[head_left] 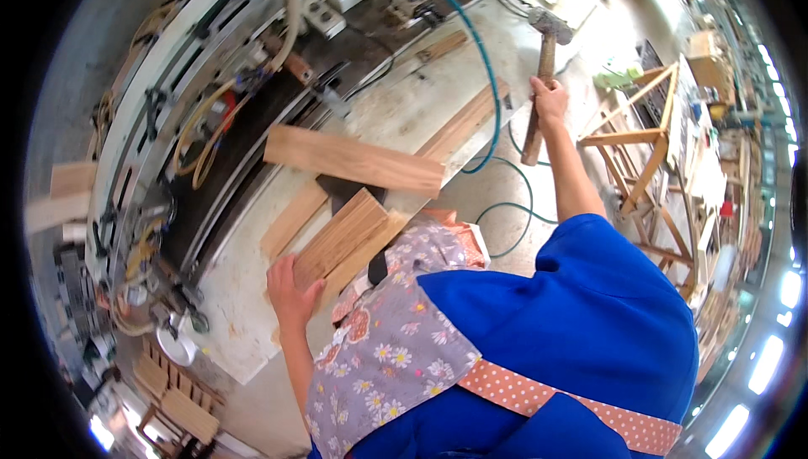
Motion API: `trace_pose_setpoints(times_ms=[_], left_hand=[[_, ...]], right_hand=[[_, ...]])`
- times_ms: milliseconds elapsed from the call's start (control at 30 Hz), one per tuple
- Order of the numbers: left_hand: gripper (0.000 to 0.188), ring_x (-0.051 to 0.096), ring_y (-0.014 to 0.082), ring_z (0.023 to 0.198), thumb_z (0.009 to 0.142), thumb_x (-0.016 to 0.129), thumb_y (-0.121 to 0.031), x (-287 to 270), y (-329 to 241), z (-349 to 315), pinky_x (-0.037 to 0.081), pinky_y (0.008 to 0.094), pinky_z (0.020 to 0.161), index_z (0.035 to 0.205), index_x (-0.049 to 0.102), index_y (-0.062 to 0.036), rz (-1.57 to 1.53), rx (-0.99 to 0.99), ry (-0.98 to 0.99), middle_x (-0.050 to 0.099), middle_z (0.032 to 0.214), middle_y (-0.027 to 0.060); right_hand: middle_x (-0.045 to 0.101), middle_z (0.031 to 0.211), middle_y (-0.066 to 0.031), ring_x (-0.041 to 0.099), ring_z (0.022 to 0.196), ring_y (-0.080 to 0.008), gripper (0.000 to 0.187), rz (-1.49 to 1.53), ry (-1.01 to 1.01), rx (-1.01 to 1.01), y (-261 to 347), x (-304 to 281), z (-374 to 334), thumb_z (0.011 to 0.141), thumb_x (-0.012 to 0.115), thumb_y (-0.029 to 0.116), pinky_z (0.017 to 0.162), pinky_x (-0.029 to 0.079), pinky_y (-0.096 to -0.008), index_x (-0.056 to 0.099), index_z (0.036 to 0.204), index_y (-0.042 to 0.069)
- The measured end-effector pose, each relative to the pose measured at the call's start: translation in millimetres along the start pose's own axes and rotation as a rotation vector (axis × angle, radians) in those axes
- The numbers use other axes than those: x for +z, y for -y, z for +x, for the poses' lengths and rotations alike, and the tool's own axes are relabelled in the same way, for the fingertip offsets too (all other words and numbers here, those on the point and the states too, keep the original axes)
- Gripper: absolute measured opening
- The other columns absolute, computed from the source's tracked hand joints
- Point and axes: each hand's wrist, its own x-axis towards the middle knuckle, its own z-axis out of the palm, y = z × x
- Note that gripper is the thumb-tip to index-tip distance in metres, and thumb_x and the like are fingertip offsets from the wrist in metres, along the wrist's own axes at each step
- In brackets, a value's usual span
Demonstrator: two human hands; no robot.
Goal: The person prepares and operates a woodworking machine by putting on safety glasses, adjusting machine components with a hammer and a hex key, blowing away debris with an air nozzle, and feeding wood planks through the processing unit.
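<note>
right hand [550, 101] closed round wooden-handled grey-headed hammer [548, 57], left hand [293, 291] half-curled, gripping brown rectangular wooden board [345, 236], long light-brown wooden plank [353, 159] beyond left hand

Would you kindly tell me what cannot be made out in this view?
In the head view:
- Part of the hammer handle: hidden by the right hand.
- One end of the near plank: covered by the left hand.
- Full shape of the dark piece: partly under the crossing plank.
- Distant wood pile: too small, blurred.
</note>
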Motion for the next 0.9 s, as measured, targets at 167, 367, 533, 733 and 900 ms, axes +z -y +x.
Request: trace_pose_setpoints(times_ms=[167, 367, 533, 733, 900], left_hand=[[0.063, 0.048, 0.0334, 0.108, 0.059, 0.08, -0.014, 5, -9, 15, 0.04, 0.0411, 0.094, 0.116, 0.054, -0.0039, -0.036, 0.007, -0.044, 0.054, 0.115, 0.0141], [0.056, 0.047, 0.0365, 0.111, 0.069, 0.075, -0.014, 15, 11, 17, 0.039, 0.0432, 0.096, 0.119, 0.053, -0.0035, 0.074, -0.006, -0.32, 0.051, 0.119, 0.0176], [0.066, 0.045, 0.0368, 0.116, 0.067, 0.077, -0.016, -1, 3, 62, 0.036, 0.0437, 0.1, 0.126, 0.049, -0.0047, 0.209, 0.051, -0.291, 0.05, 0.124, 0.019], [0.057, 0.053, 0.0304, 0.102, 0.065, 0.077, -0.015, -24, 19, 63, 0.044, 0.0391, 0.087, 0.115, 0.054, -0.0052, 0.228, 0.085, -0.12, 0.055, 0.11, 0.0112], [0.044, 0.057, 0.0261, 0.094, 0.067, 0.076, -0.017, -74, 5, 34, 0.047, 0.0331, 0.079, 0.106, 0.058, -0.0029, 0.002, -0.063, -0.027, 0.057, 0.102, 0.0102]], right_hand=[[0.061, 0.066, -0.0063, 0.059, 0.053, -0.0136, 0.029, 0.143, -0.088, 0.057, -3, -37, -21, 0.073, 0.074, 0.023, 0.05, 0.047, -0.0279, 0.061, 0.082, -0.002], [0.064, 0.067, -0.0111, 0.061, 0.054, -0.018, 0.031, -0.159, 0.005, -0.099, -18, -31, -29, 0.074, 0.072, 0.024, 0.054, 0.048, -0.0327, 0.062, 0.084, -0.004], [0.068, 0.077, -0.0098, 0.065, 0.067, -0.0196, 0.04, -0.266, 0.078, -0.196, -11, -30, -33, 0.073, 0.071, 0.035, 0.064, 0.049, -0.0332, 0.067, 0.093, 0.001], [0.063, 0.104, -0.0207, 0.061, 0.094, -0.0355, 0.056, -0.633, -0.023, -0.502, 1, -26, 3, 0.074, 0.068, 0.043, 0.085, 0.046, -0.0393, 0.062, 0.117, 0.007], [0.067, 0.104, -0.0107, 0.063, 0.094, -0.0155, 0.029, 0.05, 0.166, -0.625, 104, -25, -86, 0.088, 0.062, 0.013, 0.081, 0.048, -0.026, 0.063, 0.116, 0.007]])
